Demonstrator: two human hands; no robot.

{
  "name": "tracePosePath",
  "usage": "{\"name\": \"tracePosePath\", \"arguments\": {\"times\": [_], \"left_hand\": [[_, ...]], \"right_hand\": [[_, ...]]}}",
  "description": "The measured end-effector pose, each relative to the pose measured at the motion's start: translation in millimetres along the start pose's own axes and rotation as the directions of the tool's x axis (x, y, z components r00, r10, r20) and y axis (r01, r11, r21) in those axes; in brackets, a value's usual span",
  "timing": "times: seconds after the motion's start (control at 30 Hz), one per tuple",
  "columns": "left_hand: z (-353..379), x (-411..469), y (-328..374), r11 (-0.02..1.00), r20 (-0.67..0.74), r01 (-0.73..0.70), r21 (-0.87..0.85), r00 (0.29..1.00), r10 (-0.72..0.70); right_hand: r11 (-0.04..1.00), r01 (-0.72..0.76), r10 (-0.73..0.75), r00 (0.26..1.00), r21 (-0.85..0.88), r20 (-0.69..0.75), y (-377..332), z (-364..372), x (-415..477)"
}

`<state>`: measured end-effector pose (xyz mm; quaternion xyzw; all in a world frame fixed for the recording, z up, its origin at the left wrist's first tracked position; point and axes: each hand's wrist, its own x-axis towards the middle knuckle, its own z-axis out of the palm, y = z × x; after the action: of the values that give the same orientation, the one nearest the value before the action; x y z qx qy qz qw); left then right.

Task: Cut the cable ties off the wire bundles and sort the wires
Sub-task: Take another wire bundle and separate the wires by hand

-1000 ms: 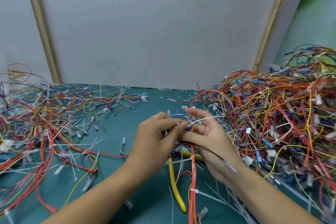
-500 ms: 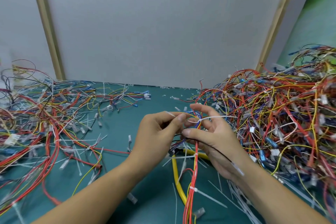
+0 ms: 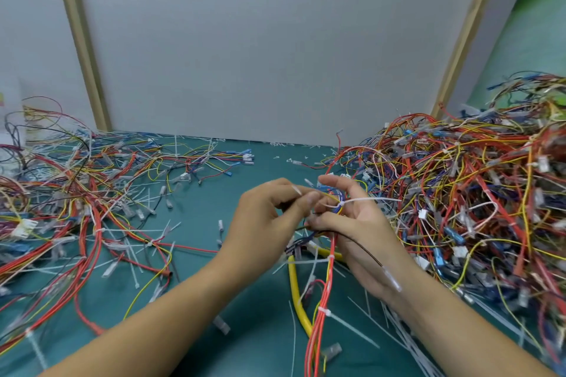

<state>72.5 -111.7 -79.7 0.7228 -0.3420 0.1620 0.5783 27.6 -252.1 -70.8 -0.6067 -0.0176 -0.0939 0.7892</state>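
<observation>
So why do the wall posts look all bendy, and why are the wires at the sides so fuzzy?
Head view: the wide-angle lens tilts the wooden posts outward; the side wire piles are smeared, probably by motion blur; the hands in the middle look sharper; lighting is soft, without glare.

No words, numbers or signs are showing clearly enough to read on anything in this picture.

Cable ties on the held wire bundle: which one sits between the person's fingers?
The white cable tie at the bundle's top, tail pointing right; the other two sit lower, below both hands.
</observation>
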Motion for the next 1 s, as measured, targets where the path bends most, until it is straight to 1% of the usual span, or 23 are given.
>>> {"name": "tracePosePath", "arguments": {"times": [0.07,0.13,0.17,0.2,0.27,0.37,0.4,0.47,0.5,0.53,0.57,0.6,0.63,0.67,0.7,0.73,0.77,0.8,0.83,0.87,0.93,0.97,1.0], "left_hand": [[-4.4,4.5,1.2,0.999,-0.104,0.024,-0.048,0.994,-0.029],[-9.2,7.4,2.6,0.992,-0.225,0.029,-0.119,0.973,-0.055],[-11.0,7.9,2.2,0.988,-0.243,0.021,-0.155,0.968,-0.059],[-12.7,8.1,2.5,0.983,-0.224,0.009,-0.186,0.973,-0.051],[-13.1,6.9,2.6,0.974,-0.129,0.011,-0.228,0.991,-0.041],[-13.6,5.9,0.1,0.974,0.052,0.098,-0.205,0.995,-0.089],[-13.3,5.6,-1.3,0.965,0.145,0.136,-0.223,0.984,-0.105],[-14.8,6.6,-6.0,0.91,0.33,0.252,-0.329,0.934,-0.139],[-16.6,7.8,-8.4,0.869,0.387,0.314,-0.383,0.908,-0.157],[-19.0,9.5,-10.2,0.828,0.409,0.361,-0.43,0.895,-0.179],[-21.7,11.3,-12.3,0.797,0.391,0.389,-0.462,0.896,-0.211],[-24.5,13.9,-15.2,0.773,0.343,0.409,-0.484,0.902,-0.262],[-27.1,17.3,-18.2,0.758,0.272,0.423,-0.497,0.905,-0.326],[-29.6,20.7,-21.6,0.737,0.203,0.442,-0.511,0.896,-0.396],[-31.8,23.4,-25.6,0.704,0.158,0.471,-0.532,0.872,-0.464],[-34.1,25.5,-29.3,0.66,0.144,0.503,-0.559,0.842,-0.52],[-35.7,27.0,-31.6,0.618,0.149,0.525,-0.585,0.818,-0.555],[-36.6,28.0,-33.3,0.587,0.159,0.537,-0.606,0.805,-0.572],[-36.8,29.0,-34.7,0.563,0.168,0.539,-0.627,0.799,-0.577],[-36.3,30.2,-34.5,0.535,0.178,0.534,-0.655,0.797,-0.578],[-35.3,31.6,-30.6,0.458,0.207,0.524,-0.718,0.79,-0.578],[-35.5,32.4,-29.8,0.41,0.227,0.524,-0.747,0.78,-0.583],[-36.1,32.7,-29.0,0.35,0.245,0.518,-0.78,0.768,-0.591]], "right_hand": [[0.998,0.054,-0.055,0.998,-0.027,-0.031,-5.6,-0.4,3.1],[0.992,0.117,-0.119,0.992,-0.052,-0.034,-21.2,2.9,9.6],[0.986,0.153,-0.155,0.987,-0.07,-0.029,-32.4,6.2,17.0],[0.976,0.192,-0.196,0.98,-0.104,-0.027,-44.6,11.4,27.5],[0.942,0.274,-0.285,0.958,-0.196,-0.029,-68.3,24.1,54.8],[0.898,0.33,-0.351,0.936,-0.29,-0.02,-90.4,44.6,98.8],[0.886,0.33,-0.359,0.933,-0.327,-0.03,-93.3,49.1,112.1],[0.847,0.313,-0.373,0.926,-0.429,-0.062,-94.0,52.9,136.6],[0.838,0.288,-0.354,0.933,-0.463,-0.061,-93.5,52.4,147.1],[0.839,0.237,-0.291,0.956,-0.491,-0.034,-93.6,50.7,155.2],[0.824,0.153,-0.174,0.985,-0.546,0.014,-94.7,46.4,161.0],[0.756,0.048,-0.012,0.998,-0.653,0.059,-97.1,40.2,164.5],[0.614,-0.043,0.157,0.985,-0.788,0.068,-101.0,32.4,164.1],[0.442,-0.088,0.268,0.963,-0.893,0.038,-104.9,23.7,161.0],[0.286,-0.085,0.284,0.959,-0.954,-0.001,-107.9,14.9,155.0],[0.16,-0.055,0.219,0.976,-0.986,-0.019,-108.7,7.0,145.5],[0.103,-0.023,0.14,0.99,-0.994,-0.008,-106.9,1.4,131.1],[0.137,0.004,0.119,0.993,-0.991,0.021,-101.2,-1.9,112.4],[0.226,0.025,0.171,0.983,-0.974,0.065,-90.9,-3.8,89.3],[0.333,0.028,0.269,0.955,-0.943,0.123,-77.3,-4.0,64.8],[0.51,-0.036,0.461,0.855,-0.86,0.238,-51.1,4.4,18.3],[0.576,-0.066,0.5,0.818,-0.815,0.286,-42.4,9.2,2.4],[0.638,-0.084,0.484,0.817,-0.765,0.314,-36.3,13.0,-6.9]]}}
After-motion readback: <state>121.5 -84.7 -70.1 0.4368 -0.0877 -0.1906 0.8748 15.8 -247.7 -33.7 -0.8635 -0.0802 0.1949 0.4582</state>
